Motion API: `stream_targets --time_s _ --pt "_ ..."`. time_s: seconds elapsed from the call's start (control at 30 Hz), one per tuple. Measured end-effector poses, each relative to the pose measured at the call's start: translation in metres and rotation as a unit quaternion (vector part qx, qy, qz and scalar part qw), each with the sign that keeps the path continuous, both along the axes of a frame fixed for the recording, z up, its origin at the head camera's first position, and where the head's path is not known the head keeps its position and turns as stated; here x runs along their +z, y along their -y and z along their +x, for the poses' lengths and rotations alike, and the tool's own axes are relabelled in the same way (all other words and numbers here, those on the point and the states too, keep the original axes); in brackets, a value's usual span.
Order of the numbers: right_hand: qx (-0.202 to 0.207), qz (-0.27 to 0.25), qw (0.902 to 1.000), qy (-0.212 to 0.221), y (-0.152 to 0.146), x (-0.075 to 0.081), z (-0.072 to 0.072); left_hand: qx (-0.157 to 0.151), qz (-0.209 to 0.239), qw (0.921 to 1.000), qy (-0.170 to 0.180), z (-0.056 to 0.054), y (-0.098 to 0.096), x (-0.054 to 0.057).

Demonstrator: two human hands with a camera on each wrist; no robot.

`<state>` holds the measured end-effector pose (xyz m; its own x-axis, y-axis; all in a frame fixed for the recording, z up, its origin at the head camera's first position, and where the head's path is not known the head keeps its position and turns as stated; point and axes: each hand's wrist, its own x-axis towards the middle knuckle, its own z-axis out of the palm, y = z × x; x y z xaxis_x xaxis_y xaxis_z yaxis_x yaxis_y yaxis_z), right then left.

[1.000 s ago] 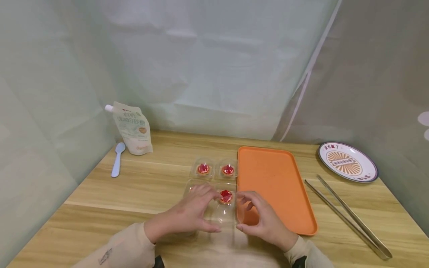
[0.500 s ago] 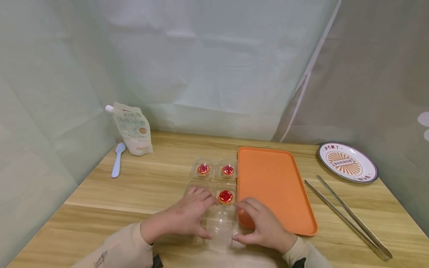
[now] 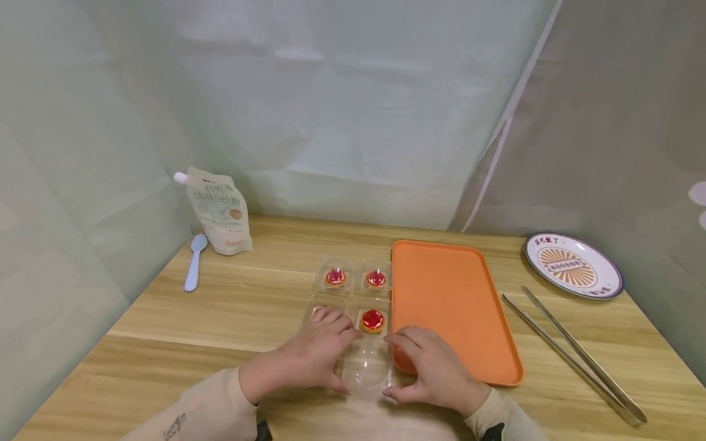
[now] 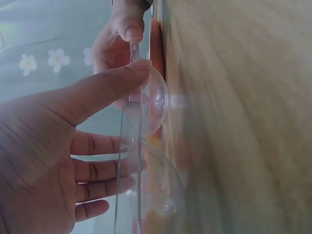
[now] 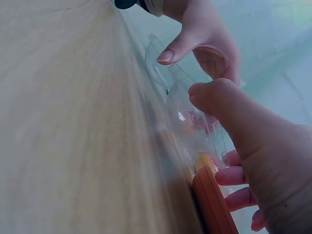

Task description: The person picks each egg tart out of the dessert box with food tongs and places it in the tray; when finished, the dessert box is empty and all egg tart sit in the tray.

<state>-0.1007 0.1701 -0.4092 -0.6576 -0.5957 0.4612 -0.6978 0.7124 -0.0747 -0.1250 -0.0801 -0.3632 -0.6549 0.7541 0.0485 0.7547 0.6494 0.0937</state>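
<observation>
Two domed parts of a clear plastic lid lie toward the person, bulging downward close over the table in the wrist views. My left hand grips its left side, thumb on the front edge and fingers farther back. At the right side my right hand holds the lid, its thumb near the front corner. Just behind sits an uncovered red-topped tart in a clear plastic base. Another red-topped piece is mostly hidden behind the left hand's fingers.
Behind stand two more tarts under clear domes. An orange tray lies beside the right hand. Farther right are metal tongs and a patterned plate. A pouch and a blue spoon are at the back left.
Both hands have drawn slightly toward the person with the lid, and the tart behind it shows brighter and uncovered. Over the last half second they have barely moved.
</observation>
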Motion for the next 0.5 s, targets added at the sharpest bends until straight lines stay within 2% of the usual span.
stream_targets --time_s 0.5 --pt "0.002 0.022 0.9996 -0.017 0.0006 0.0026 0.0005 -0.018 -0.019 0.9996 -0.013 0.0049 0.0008 0.0019"
